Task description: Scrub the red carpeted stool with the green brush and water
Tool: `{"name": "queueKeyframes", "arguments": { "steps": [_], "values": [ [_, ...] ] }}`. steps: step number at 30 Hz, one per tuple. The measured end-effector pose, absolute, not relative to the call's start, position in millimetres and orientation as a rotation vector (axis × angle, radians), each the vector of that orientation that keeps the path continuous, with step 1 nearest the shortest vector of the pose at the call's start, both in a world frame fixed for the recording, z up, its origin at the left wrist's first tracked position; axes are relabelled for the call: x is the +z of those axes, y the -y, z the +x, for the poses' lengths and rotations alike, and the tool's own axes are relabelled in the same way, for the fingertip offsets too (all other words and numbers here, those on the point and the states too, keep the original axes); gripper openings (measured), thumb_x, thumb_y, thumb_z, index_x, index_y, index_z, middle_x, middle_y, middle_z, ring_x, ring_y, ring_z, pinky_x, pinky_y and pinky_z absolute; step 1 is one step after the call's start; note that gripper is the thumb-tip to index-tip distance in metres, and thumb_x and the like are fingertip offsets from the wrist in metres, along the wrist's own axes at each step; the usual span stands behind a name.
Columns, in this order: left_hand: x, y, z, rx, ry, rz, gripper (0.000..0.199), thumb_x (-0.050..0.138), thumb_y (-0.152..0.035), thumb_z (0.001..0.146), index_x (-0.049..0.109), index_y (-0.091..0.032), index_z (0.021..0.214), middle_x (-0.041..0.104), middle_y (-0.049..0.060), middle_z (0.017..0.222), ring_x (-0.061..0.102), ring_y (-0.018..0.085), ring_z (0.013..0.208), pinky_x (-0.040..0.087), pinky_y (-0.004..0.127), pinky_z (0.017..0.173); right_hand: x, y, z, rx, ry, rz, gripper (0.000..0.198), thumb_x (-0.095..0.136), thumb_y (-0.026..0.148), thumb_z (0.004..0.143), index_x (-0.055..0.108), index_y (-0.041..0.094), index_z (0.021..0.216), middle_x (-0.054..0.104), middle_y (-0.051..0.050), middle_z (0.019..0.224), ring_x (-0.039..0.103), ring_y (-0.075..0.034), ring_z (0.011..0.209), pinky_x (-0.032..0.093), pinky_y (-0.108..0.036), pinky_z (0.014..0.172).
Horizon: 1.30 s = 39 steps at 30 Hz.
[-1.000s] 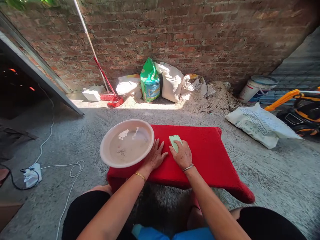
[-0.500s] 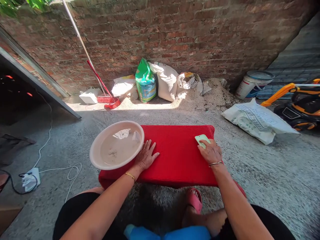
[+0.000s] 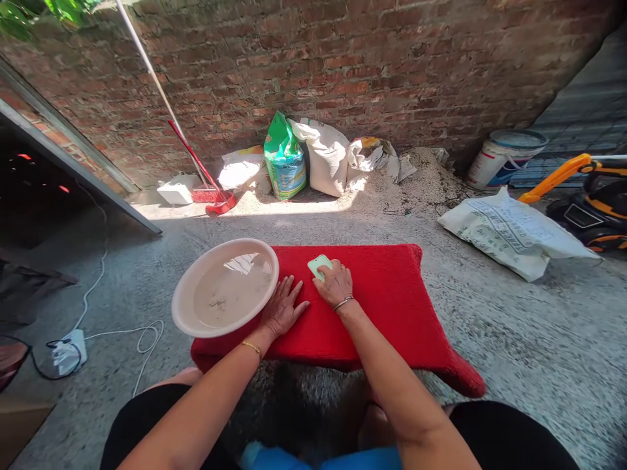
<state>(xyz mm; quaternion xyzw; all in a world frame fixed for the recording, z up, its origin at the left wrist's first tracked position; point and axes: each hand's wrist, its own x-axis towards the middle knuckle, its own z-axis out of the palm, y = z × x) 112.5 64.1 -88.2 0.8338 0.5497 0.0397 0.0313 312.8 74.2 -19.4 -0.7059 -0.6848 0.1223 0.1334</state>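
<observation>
My right hand (image 3: 336, 282) is closed around a pale green scrub brush (image 3: 318, 264), a flat block with rounded corners and a small hole near its far edge. Its underside is hidden against a red cloth (image 3: 382, 307) spread over a low, bench-like support. My left hand (image 3: 283, 307) lies flat on the cloth with fingers stretched out, beside the rim of a pale pink basin (image 3: 183, 313). Cloudy water with dark specks fills part of that basin, which rests over the cloth's left end.
Sacks (image 3: 326, 156) and spilled grain stand along the brick wall (image 3: 343, 72). A broom (image 3: 157, 78) and red dustpan (image 3: 223, 203) lean at the left. White cable (image 3: 93, 287) and a power strip (image 3: 71, 352) lie left; a white sack (image 3: 514, 232) lies right.
My right hand has slid the scrub brush leftward across the red cloth, from near the right edge to the middle, close to my left hand. My left hand stays flat in place.
</observation>
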Motion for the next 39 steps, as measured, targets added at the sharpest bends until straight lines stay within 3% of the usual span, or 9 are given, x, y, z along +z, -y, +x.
{"name": "queueKeyframes", "arguments": {
  "steps": [6,14,28,39],
  "values": [
    [-86,-64,114,0.131,-1.671,2.584,0.064,0.055,-0.049,0.103,0.054,-0.014,0.156,0.041,0.02,0.169,0.037,0.035,0.158,0.031,0.054,0.13,-26,-70,367,0.3,1.923,-2.211,0.037,0.064,0.039,0.096,0.075,0.029,0.129,0.06,-0.013,0.139,0.061,-0.028,0.121,0.043,-0.037,0.101],
    [-89,-64,115,0.184,-1.699,2.605,0.062,0.058,-0.049,0.101,0.059,-0.015,0.152,0.046,0.02,0.166,0.044,0.037,0.154,0.033,0.054,0.129,-45,-28,507,0.119,1.261,-2.535,0.038,0.064,0.042,0.094,0.077,0.025,0.126,0.062,-0.015,0.132,0.063,-0.03,0.112,0.046,-0.042,0.098],
    [-84,-60,116,0.164,-1.679,2.538,0.064,0.055,-0.051,0.102,0.055,-0.016,0.156,0.041,0.018,0.169,0.038,0.035,0.158,0.031,0.054,0.131,-28,-96,319,0.298,2.007,-2.073,0.036,0.065,0.04,0.096,0.074,0.029,0.129,0.058,-0.013,0.144,0.058,-0.028,0.125,0.04,-0.038,0.104],
    [-86,-60,115,0.207,-1.665,2.528,0.063,0.054,-0.052,0.102,0.054,-0.018,0.155,0.043,0.016,0.169,0.038,0.035,0.158,0.031,0.053,0.131,-40,-72,466,0.172,1.513,-2.478,0.043,0.062,0.043,0.095,0.074,0.025,0.131,0.06,-0.017,0.134,0.064,-0.031,0.114,0.047,-0.045,0.1]
  ]
}}
